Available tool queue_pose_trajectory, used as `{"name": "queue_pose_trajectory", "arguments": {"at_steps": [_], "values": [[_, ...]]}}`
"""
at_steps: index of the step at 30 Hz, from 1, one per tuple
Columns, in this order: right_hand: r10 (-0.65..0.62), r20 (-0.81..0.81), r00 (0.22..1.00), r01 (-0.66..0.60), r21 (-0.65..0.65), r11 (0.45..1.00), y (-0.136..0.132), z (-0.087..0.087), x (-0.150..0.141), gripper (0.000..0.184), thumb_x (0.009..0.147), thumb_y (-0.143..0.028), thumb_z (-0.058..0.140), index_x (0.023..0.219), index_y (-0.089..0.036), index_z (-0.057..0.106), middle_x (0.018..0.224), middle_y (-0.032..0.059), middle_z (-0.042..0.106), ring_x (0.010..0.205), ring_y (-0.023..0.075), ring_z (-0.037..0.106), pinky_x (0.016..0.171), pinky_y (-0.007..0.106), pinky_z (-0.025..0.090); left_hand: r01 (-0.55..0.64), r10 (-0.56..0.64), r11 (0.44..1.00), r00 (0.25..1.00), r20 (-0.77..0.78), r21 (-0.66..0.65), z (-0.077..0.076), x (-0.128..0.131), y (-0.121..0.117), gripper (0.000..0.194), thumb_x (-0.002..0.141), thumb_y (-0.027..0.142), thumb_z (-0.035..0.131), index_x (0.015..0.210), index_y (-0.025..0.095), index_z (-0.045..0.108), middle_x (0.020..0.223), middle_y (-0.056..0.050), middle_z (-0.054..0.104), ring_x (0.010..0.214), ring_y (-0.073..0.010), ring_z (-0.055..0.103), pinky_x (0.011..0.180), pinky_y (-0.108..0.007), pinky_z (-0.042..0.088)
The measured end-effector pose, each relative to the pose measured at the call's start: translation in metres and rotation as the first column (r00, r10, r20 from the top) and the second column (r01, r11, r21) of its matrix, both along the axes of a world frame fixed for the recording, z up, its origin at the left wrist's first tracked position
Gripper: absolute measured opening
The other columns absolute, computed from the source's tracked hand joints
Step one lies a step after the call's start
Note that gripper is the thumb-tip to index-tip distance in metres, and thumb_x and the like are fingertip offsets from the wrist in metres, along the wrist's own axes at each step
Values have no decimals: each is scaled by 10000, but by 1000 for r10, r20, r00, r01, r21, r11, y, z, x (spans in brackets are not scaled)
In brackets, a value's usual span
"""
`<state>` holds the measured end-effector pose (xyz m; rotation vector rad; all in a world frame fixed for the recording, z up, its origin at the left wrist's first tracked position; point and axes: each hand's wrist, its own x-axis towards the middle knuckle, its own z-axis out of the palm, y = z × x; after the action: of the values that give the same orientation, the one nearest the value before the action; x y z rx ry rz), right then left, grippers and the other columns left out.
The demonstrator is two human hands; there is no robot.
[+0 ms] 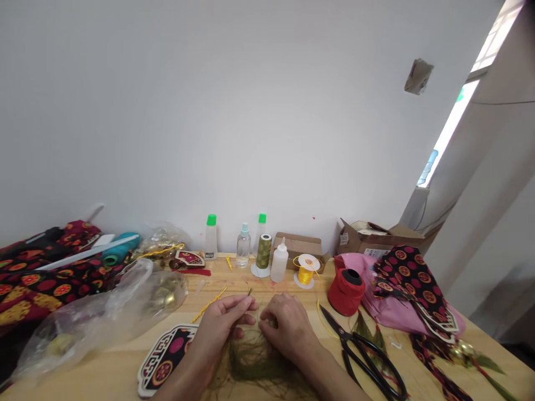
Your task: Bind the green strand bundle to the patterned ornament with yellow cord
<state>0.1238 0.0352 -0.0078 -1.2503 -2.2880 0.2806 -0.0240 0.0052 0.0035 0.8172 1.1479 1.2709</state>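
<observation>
My left hand [228,318] is closed in a pinch, and a short tuft of olive-green thread [249,291] pokes up past its thumb and forefinger. Just to the right, my right hand [288,323] has its fingers curled together; what lies inside them is hidden. Below both hands a loose, tangled bundle of olive-green thread [254,365] lies on the wooden table [104,370]. Partly behind my left forearm is a patterned fabric piece with a white fretwork border [161,365]. Black-handled scissors [346,337] lie open, right of my right hand.
Along the wall stand green-capped bottles [211,239], a spray bottle [243,246], an olive thread spool [263,253], a white squeeze bottle [280,263] and a yellow cord spool [306,273]. A red thread cone [346,292] stands at right; a plastic bag [112,317] lies left.
</observation>
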Motion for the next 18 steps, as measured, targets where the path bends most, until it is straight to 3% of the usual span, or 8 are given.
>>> {"name": "queue_pose_trajectory", "arguments": {"at_steps": [2,4,11,14,16,18], "values": [[-3,195,981,-10,63,998,0,2,-5,87,676,-194,541,641,-187,620,677,24,589,711,167,485,632,263,312,11,-11,1000,1000,-4,-7,-1,1,1,212,586,313,643,689,128,645,716,-37,644,521,-92,542,391,-151,332],[18,278,960,-42,79,996,3,2,-9,109,699,-160,518,646,-162,613,672,51,593,696,179,489,617,274,314,19,-19,1000,1000,-7,-9,-2,1,2,217,584,315,642,689,125,645,711,-41,648,521,-100,544,392,-156,336],[14,189,982,-30,84,996,5,-7,-4,127,736,-84,443,689,-148,542,692,48,561,678,163,474,601,254,332,2,-2,1000,1000,-1,16,-7,-2,4,223,586,316,642,699,123,647,721,-45,649,508,-88,535,385,-147,333],[0,-230,973,-6,-27,1000,7,-7,5,136,769,-134,396,683,-166,496,660,11,516,631,135,451,573,230,335,-13,13,1000,1000,11,2,-7,-3,5,219,586,308,646,701,121,646,709,-45,651,491,-79,535,375,-140,329],[-15,-541,841,-68,-133,989,11,-5,10,145,774,-199,396,655,-173,474,610,-13,482,582,119,434,546,218,336,-17,17,1000,1000,26,-4,-6,-3,4,222,581,304,651,700,117,646,705,-49,652,489,-80,540,372,-139,333],[-31,-676,737,-127,-183,975,14,-3,12,181,771,-261,396,627,-171,462,575,-23,467,539,107,424,521,211,339,-10,11,1000,999,50,-17,-4,-1,2,222,581,305,653,692,113,647,707,-55,656,494,-80,548,377,-137,342]]}}
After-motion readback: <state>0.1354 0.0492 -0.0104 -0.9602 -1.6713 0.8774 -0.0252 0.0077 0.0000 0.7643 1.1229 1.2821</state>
